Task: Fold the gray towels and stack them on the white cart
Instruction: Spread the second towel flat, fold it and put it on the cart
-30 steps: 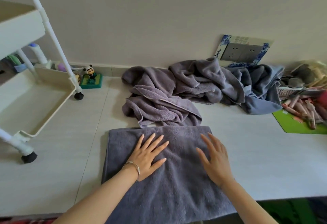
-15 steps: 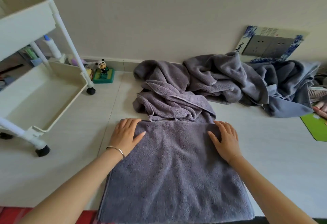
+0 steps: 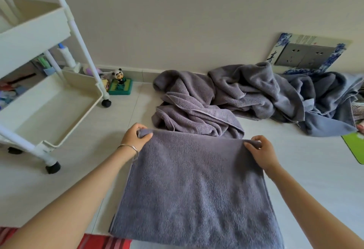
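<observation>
A gray towel lies flat and partly folded on the pale floor right in front of me. My left hand pinches its far left corner. My right hand pinches its far right corner, and both corners are lifted a little off the floor. Behind it a heap of crumpled gray towels lies against the wall. The white cart stands at the left, with its lower tray bare.
A panda figure on a green base sits by the cart's wheel. A wall socket plate is at the back right. A green mat lies at the right edge. A red striped cloth shows at the bottom.
My hands slid from the towel's middle out to its far corners, then curled round them and lifted them. The view moved closer and to the left.
</observation>
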A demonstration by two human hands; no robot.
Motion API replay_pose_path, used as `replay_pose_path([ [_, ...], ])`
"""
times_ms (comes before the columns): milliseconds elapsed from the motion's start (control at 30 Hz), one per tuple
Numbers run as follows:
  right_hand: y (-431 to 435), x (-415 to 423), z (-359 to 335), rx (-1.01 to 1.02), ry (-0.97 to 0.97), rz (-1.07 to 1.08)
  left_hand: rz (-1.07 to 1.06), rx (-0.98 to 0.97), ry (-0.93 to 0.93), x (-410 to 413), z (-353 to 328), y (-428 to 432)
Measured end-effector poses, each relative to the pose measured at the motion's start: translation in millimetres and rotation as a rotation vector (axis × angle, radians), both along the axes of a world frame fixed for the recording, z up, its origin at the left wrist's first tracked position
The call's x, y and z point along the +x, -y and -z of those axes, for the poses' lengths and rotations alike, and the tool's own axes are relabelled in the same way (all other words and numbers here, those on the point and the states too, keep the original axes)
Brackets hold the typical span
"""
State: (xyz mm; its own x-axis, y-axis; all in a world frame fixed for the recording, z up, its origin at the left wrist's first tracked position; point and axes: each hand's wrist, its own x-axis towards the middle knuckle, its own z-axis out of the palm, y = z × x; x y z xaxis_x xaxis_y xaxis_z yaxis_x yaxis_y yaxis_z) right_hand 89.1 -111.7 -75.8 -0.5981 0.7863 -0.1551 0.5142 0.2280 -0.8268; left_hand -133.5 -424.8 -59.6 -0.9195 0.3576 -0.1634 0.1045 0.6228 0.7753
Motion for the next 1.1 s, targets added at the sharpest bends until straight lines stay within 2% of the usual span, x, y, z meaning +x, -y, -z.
replay_pose_path([
  [67, 5.0, -0.5, 8.2, -0.057, 0.033, 0.075, -0.109, -0.035, 0.042, 4.8, 15.9, 1.7],
  [133, 11.6, 4.4, 5.0, -0.089, 0.033, 0.102, -0.185, 0.016, 0.086, 13.1, 19.0, 5.9],
  [300, 42.5, 43.8, -6.7, -0.133, 0.083, 0.144, -0.123, 0.018, 0.119, 49.4, 11.1, 37.7],
  [433, 68.5, 73.3, -5.8, -0.028, 0.121, 0.117, 0.016, -0.005, 0.053, 67.9, 24.4, 60.3],
  [533, 73.1, 81.8, -6.2, 0.05, 0.086, 0.099, -0.031, 0.027, 0.022, 67.6, 29.3, 60.9],
  [600, 73.5, 83.1, -3.5, 0.128, 0.145, 0.097, -0.04, -0.021, -0.01, 67.6, 31.4, 58.9],
  [667, 80.8, 84.0, -3.6, 0.298, 0.216, 0.107, -0.078, -0.099, -0.158, 76.8, 27.2, 55.0],
  [733, 103.2, 77.8, -3.5, 0.503, 0.219, 0.036, 0.005, -0.164, -0.431, 97.2, 23.4, 44.5],
  [800, 141.6, 68.2, 0.7, 0.654, 0.172, -0.129, 0.256, -0.216, -0.596, 130.5, 26.3, 28.8],
  [867, 179.0, 58.4, 12.9, 0.684, 0.192, -0.316, 0.447, -0.329, -0.589, 162.3, 37.7, 16.0],
  [933, 199.5, 56.4, 25.7, 0.634, 0.268, -0.439, 0.523, -0.445, -0.538, 177.2, 48.6, 11.3],
  [1000, 194.8, 68.0, 36.2, 0.644, 0.353, -0.44, 0.516, -0.533, -0.532, 176.4, 55.6, 13.1],
  [1100, 172.6, 102.3, 40.8, 0.683, 0.466, -0.33, 0.499, -0.566, -0.525, 172.9, 53.4, 16.1],
])
